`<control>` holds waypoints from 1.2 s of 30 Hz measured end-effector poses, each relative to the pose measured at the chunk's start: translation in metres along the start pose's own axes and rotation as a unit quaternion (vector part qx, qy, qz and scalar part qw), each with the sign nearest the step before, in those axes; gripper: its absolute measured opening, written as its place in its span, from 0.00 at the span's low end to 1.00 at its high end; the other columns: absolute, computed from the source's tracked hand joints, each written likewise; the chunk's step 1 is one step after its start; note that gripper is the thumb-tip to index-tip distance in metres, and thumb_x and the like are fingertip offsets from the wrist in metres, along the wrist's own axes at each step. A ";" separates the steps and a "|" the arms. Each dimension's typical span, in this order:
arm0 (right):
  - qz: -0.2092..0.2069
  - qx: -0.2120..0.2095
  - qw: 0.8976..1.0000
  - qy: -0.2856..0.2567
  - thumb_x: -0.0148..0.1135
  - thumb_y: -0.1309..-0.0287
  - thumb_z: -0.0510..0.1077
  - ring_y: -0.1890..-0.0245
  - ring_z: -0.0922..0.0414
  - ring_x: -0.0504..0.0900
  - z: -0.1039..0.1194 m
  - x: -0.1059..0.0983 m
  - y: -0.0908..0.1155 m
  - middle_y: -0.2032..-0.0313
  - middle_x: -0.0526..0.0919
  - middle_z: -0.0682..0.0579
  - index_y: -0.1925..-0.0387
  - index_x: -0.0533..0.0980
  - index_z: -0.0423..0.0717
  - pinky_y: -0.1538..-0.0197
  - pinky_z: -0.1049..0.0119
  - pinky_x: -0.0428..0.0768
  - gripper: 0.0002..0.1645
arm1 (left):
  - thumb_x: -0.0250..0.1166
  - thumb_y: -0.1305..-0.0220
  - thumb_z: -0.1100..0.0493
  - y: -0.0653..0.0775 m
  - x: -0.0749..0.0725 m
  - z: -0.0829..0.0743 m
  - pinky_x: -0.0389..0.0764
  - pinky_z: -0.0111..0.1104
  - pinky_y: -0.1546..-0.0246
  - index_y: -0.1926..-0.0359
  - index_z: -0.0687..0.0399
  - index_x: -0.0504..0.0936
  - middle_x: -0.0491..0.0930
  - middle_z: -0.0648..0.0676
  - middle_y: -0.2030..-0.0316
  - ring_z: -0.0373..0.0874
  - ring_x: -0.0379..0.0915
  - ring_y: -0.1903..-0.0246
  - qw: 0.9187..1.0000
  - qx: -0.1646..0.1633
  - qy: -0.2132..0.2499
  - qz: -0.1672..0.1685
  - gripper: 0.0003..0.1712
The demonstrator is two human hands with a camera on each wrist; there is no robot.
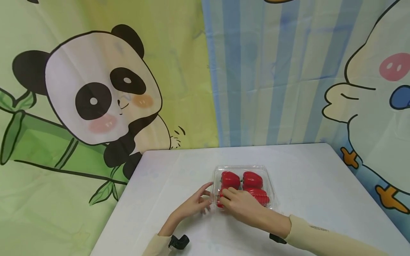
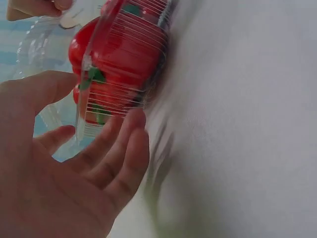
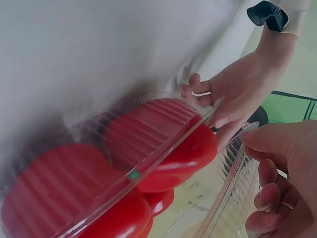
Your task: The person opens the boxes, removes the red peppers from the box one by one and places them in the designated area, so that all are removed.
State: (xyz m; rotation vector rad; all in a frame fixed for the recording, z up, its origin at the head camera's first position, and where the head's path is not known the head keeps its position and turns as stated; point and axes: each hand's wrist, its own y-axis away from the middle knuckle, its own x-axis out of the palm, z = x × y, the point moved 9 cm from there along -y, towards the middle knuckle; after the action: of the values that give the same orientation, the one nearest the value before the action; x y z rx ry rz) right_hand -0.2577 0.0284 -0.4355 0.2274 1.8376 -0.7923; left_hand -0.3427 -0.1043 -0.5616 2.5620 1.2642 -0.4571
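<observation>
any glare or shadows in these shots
Head view: small highlights on the red peppers and clear container; left wrist view: dim, with a soft shadow on the white table beside the container; right wrist view: bright streaks along the container's rim.

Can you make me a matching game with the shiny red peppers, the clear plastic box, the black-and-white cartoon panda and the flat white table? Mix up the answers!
1. red peppers
2. plastic box
3. cartoon panda
4. white table

A. printed on the colourful cloth backdrop
B. lid not fully shut
C. under the box
D. inside the box

Pairs: 1-D, 2-B, 3-A, 4-C
</observation>
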 end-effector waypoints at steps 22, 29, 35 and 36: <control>-0.021 0.088 0.995 -0.038 0.84 0.60 0.46 0.67 0.62 0.74 -0.052 -0.035 0.061 0.67 0.78 0.57 0.65 0.81 0.53 0.63 0.72 0.84 0.20 | 0.66 0.34 0.40 -0.026 -0.026 -0.009 0.78 0.34 0.55 0.20 0.37 0.48 0.63 0.58 0.31 0.41 0.72 0.52 0.983 -0.017 -0.184 0.018 0.50; -0.048 0.128 0.990 -0.035 0.85 0.64 0.41 0.67 0.62 0.76 -0.073 -0.053 0.086 0.66 0.79 0.56 0.64 0.81 0.53 0.65 0.72 0.84 0.23 | 0.69 0.39 0.37 -0.036 -0.029 -0.006 0.77 0.41 0.47 0.19 0.36 0.46 0.59 0.56 0.29 0.45 0.67 0.44 0.975 -0.032 -0.211 0.055 0.56; -0.078 0.155 0.984 -0.023 0.84 0.63 0.39 0.69 0.64 0.71 -0.093 -0.072 0.101 0.68 0.76 0.58 0.64 0.82 0.54 0.69 0.76 0.80 0.22 | 0.70 0.44 0.34 -0.044 -0.031 -0.010 0.71 0.56 0.36 0.19 0.35 0.45 0.57 0.55 0.26 0.53 0.60 0.32 0.971 -0.039 -0.227 0.065 0.60; -0.085 0.159 0.983 -0.023 0.80 0.53 0.43 0.68 0.64 0.71 -0.097 -0.074 0.103 0.67 0.76 0.57 0.64 0.82 0.54 0.69 0.77 0.80 0.14 | 0.71 0.45 0.33 -0.045 -0.031 -0.011 0.69 0.58 0.34 0.19 0.34 0.45 0.56 0.55 0.26 0.54 0.57 0.29 0.970 -0.038 -0.231 0.066 0.61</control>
State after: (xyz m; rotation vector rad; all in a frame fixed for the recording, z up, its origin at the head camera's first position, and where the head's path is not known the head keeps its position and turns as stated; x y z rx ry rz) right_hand -0.2495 0.1819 -0.3918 0.2556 1.6958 -1.2020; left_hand -0.3950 -0.0958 -0.5429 2.2696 0.9200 -0.8925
